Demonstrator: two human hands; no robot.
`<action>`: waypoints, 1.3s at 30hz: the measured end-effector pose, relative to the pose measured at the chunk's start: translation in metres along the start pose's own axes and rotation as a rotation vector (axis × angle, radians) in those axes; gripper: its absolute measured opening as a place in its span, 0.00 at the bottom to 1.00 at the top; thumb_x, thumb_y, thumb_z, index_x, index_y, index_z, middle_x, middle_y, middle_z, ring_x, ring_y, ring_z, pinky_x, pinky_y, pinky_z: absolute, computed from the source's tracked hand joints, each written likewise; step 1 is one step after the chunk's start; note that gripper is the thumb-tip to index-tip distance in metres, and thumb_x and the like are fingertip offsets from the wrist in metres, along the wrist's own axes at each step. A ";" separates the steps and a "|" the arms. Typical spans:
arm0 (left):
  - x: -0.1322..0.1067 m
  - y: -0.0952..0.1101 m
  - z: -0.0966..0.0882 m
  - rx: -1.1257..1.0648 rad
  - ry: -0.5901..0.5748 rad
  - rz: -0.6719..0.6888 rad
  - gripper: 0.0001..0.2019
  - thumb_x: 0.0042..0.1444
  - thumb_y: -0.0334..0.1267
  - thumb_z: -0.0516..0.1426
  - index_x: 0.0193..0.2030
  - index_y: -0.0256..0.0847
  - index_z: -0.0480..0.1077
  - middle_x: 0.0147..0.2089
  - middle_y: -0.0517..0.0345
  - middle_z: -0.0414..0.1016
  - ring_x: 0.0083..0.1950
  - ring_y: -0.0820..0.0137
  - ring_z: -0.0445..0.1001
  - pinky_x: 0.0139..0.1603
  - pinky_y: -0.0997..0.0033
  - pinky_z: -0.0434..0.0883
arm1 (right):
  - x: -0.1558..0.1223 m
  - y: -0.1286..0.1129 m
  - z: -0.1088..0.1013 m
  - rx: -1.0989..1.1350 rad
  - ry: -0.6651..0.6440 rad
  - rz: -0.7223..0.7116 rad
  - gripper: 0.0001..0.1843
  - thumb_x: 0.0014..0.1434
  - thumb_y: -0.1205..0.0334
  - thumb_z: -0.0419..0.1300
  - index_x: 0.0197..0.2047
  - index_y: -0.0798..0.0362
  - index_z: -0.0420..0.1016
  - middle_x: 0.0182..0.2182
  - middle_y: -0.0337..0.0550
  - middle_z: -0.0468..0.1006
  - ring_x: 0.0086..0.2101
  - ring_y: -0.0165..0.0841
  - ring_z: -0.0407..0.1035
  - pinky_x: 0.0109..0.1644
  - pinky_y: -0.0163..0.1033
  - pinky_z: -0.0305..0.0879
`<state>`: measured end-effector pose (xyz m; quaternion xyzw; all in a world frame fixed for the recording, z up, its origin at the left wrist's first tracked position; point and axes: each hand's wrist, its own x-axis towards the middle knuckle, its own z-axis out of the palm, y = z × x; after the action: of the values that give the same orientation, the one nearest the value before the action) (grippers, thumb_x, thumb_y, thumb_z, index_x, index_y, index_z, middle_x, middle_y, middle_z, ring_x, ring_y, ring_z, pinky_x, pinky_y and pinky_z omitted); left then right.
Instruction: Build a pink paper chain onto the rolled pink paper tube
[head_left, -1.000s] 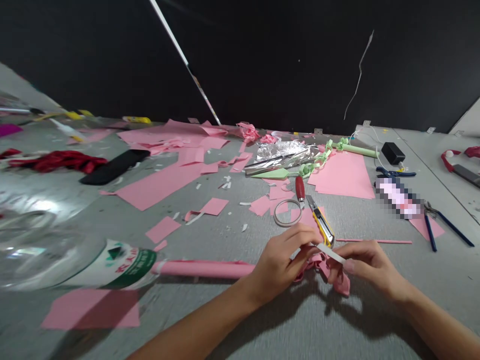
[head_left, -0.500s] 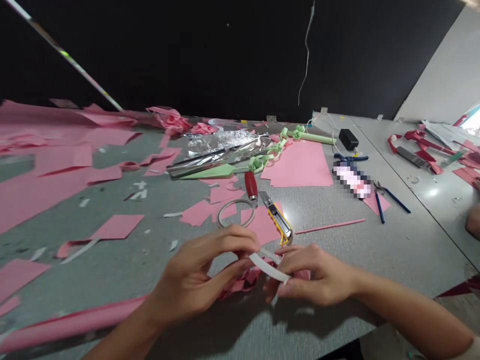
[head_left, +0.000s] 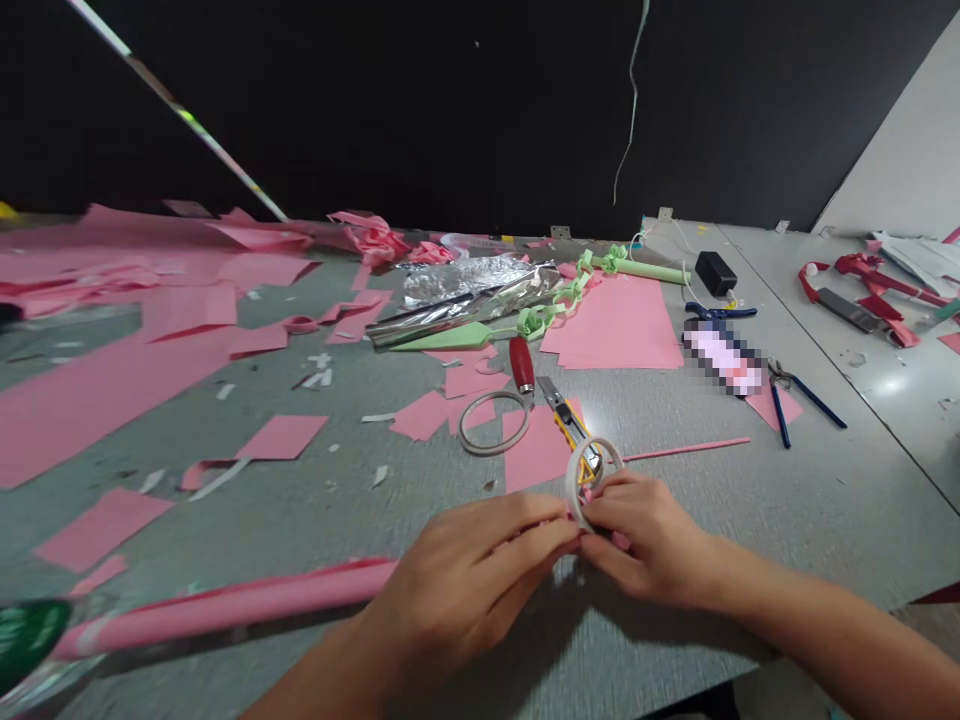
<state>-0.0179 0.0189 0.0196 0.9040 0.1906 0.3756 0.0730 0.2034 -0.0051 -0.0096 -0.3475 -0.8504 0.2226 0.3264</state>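
Observation:
My right hand (head_left: 649, 535) is closed on a narrow white ring that looks like a roll of tape (head_left: 574, 485), which stands tilted above the table. My left hand (head_left: 487, 565) meets it from the left, its fingers pressed together with the tips at the ring's lower edge. What lies in the left fingertips is hidden. Bits of pink paper (head_left: 621, 541) show between and under the hands. Just behind the ring is a yellow utility knife (head_left: 570, 425) with its blade out. Left of the knife lies a red-handled tool (head_left: 522, 366) beside a grey ring (head_left: 469, 440).
Pink paper sheets (head_left: 622, 325) and scraps cover much of the table. A pink paper roll (head_left: 247, 600) lies at front left, by a green object (head_left: 30, 640). Silver foil (head_left: 465, 295), green paper strips, pliers (head_left: 784, 385) and a black adapter (head_left: 715, 274) lie farther back.
The white ring, seen edge-on between both hands before, now stands more upright in my right hand. My left fingers have closed together and moved right. The view has shifted left.

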 end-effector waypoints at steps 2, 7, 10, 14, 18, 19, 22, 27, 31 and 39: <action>-0.001 -0.002 -0.001 -0.009 0.003 -0.041 0.07 0.74 0.30 0.56 0.51 0.43 0.75 0.43 0.56 0.86 0.40 0.69 0.85 0.44 0.73 0.79 | 0.000 -0.001 0.000 -0.018 0.000 -0.008 0.18 0.74 0.65 0.52 0.29 0.47 0.65 0.22 0.35 0.69 0.25 0.34 0.61 0.41 0.42 0.68; 0.000 -0.007 0.000 -0.006 -0.004 -0.035 0.06 0.73 0.30 0.57 0.50 0.43 0.74 0.41 0.57 0.86 0.38 0.68 0.84 0.42 0.73 0.78 | -0.002 0.003 0.002 -0.045 0.005 0.009 0.18 0.77 0.60 0.53 0.32 0.49 0.69 0.24 0.38 0.73 0.27 0.35 0.64 0.37 0.41 0.65; 0.001 -0.008 0.001 -0.065 -0.005 -0.069 0.06 0.70 0.27 0.58 0.48 0.43 0.73 0.39 0.57 0.84 0.37 0.69 0.83 0.42 0.73 0.78 | -0.002 0.003 0.003 -0.031 0.040 0.010 0.18 0.78 0.58 0.53 0.34 0.51 0.72 0.25 0.39 0.75 0.28 0.34 0.66 0.38 0.40 0.65; 0.005 -0.006 -0.004 -0.145 0.016 -0.110 0.09 0.66 0.23 0.58 0.46 0.42 0.73 0.38 0.58 0.83 0.38 0.70 0.83 0.44 0.74 0.78 | 0.000 -0.003 -0.004 -0.011 0.075 -0.031 0.18 0.78 0.56 0.53 0.38 0.53 0.75 0.25 0.39 0.75 0.27 0.34 0.67 0.40 0.41 0.64; 0.011 -0.003 -0.010 -0.190 0.060 -0.149 0.10 0.64 0.22 0.59 0.43 0.44 0.72 0.36 0.61 0.82 0.35 0.71 0.82 0.40 0.77 0.77 | 0.004 -0.011 -0.013 0.035 0.031 -0.043 0.16 0.77 0.60 0.50 0.39 0.52 0.74 0.23 0.35 0.71 0.27 0.33 0.66 0.45 0.43 0.63; 0.012 -0.003 -0.011 -0.205 0.067 -0.155 0.11 0.64 0.22 0.59 0.42 0.44 0.72 0.35 0.61 0.81 0.34 0.72 0.81 0.39 0.77 0.77 | 0.004 -0.012 -0.014 0.033 0.020 -0.048 0.16 0.77 0.61 0.50 0.38 0.52 0.74 0.23 0.34 0.71 0.27 0.32 0.66 0.46 0.43 0.62; 0.010 -0.003 -0.012 -0.244 0.063 -0.149 0.12 0.62 0.20 0.59 0.41 0.44 0.72 0.34 0.61 0.81 0.34 0.72 0.81 0.39 0.77 0.77 | 0.004 -0.011 -0.012 -0.014 0.052 -0.066 0.16 0.76 0.63 0.50 0.36 0.51 0.72 0.24 0.35 0.72 0.26 0.32 0.64 0.44 0.42 0.61; 0.001 -0.002 -0.009 -0.346 0.004 -0.148 0.12 0.62 0.21 0.59 0.45 0.43 0.72 0.42 0.56 0.86 0.42 0.71 0.86 0.46 0.78 0.79 | 0.000 -0.007 -0.005 -0.110 0.128 -0.094 0.14 0.76 0.66 0.52 0.36 0.52 0.72 0.24 0.36 0.75 0.25 0.32 0.65 0.41 0.41 0.58; -0.003 -0.001 -0.002 -0.389 0.031 -0.209 0.09 0.66 0.29 0.65 0.49 0.43 0.73 0.39 0.59 0.84 0.36 0.72 0.84 0.42 0.77 0.78 | -0.002 -0.005 -0.004 -0.138 0.163 -0.113 0.14 0.77 0.67 0.52 0.38 0.53 0.73 0.25 0.37 0.77 0.25 0.32 0.66 0.41 0.42 0.57; 0.004 -0.004 0.001 -0.407 0.079 -0.298 0.08 0.69 0.24 0.62 0.47 0.42 0.77 0.39 0.60 0.83 0.38 0.72 0.81 0.43 0.77 0.76 | -0.002 -0.009 -0.010 -0.065 0.109 -0.015 0.11 0.77 0.67 0.52 0.43 0.52 0.75 0.27 0.37 0.77 0.28 0.34 0.66 0.41 0.43 0.56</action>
<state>-0.0154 0.0242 0.0201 0.8172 0.2449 0.4264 0.3006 0.2075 -0.0110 0.0018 -0.3631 -0.8407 0.1731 0.3625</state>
